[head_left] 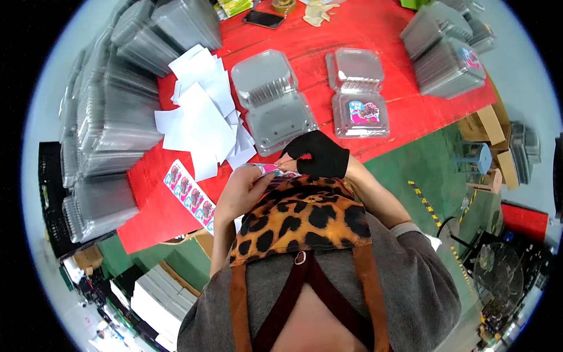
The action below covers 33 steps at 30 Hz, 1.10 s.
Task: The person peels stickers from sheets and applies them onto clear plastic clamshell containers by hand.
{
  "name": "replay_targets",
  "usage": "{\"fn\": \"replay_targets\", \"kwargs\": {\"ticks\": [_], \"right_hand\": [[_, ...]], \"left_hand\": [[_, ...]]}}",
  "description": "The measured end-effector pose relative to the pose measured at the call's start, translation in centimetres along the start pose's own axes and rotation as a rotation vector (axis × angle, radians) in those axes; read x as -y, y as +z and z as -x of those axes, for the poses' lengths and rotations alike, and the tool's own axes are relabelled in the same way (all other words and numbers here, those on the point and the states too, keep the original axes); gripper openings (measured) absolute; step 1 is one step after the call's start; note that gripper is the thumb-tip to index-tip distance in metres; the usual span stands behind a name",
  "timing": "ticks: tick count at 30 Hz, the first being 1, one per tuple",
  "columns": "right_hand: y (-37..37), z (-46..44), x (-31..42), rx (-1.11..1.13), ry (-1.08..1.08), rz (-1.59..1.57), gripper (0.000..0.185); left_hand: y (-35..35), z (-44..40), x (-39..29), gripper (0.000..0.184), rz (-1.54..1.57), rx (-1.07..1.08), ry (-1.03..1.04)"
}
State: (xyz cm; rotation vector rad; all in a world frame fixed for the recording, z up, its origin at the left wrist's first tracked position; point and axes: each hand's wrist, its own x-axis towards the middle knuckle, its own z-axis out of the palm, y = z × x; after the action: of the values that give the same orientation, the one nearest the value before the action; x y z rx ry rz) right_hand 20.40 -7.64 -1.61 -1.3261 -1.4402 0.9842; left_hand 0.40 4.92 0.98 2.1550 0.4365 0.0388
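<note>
Close to my body, my left hand is bare and pinches a printed sticker sheet. My right hand, in a black fingerless glove, has its fingertips closed on the same sheet, against the leopard-print apron. Just beyond the hands lies an open clear plastic clamshell box without a label. To its right, another open clamshell box bears a pink and blue sticker with a grape-like picture. A strip of similar stickers lies left of my left hand.
White paper sheets are heaped on the red table. Nested clear boxes stand in stacks at the left and the far right. A phone, a tape roll and a pale glove lie at the back.
</note>
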Motion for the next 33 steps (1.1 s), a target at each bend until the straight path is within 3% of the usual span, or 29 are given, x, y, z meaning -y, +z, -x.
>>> {"fn": "replay_targets", "kwargs": {"ticks": [3,5,7,10,22,25,28,31,33], "right_hand": [[0.3,-0.1,0.4,-0.010,0.083,-0.016,0.023],[0.9,-0.3,1.4,-0.099,0.010,0.069,0.024],[1.6,-1.0,2.1,-0.247,-0.235,0.241,0.026],[2.3,-1.2,1.7,-0.292,-0.274,0.288,0.022],[2.4,-1.5,2.2,-0.211,-0.269,0.494,0.011],[2.3,-1.4,2.4,-0.235,-0.247,0.407,0.012],[2.1,-1.4,2.8,-0.261,-0.087,0.159,0.019],[1.3,-1.6,0.4,-0.261,0.231,-0.186,0.020],[1.7,-2.0,-3.5,-0.446,0.263,-0.623,0.027]], "left_hand": [[0.1,0.1,0.2,0.022,0.019,-0.025,0.006],[0.3,0.1,0.2,0.019,0.055,-0.029,-0.067],[0.3,-0.2,-0.1,0.018,0.106,-0.030,-0.025],[0.2,-0.4,-0.3,0.017,0.046,-0.010,-0.003],[-0.4,-0.3,-1.3,0.014,-0.111,0.015,0.001],[-0.3,-0.3,-1.0,0.014,-0.080,0.028,-0.005],[0.0,-0.3,-0.7,0.015,0.006,-0.025,0.009],[0.4,0.0,0.2,0.018,0.117,-0.092,-0.020],[0.5,0.1,0.4,0.020,0.215,-0.159,-0.029]]}}
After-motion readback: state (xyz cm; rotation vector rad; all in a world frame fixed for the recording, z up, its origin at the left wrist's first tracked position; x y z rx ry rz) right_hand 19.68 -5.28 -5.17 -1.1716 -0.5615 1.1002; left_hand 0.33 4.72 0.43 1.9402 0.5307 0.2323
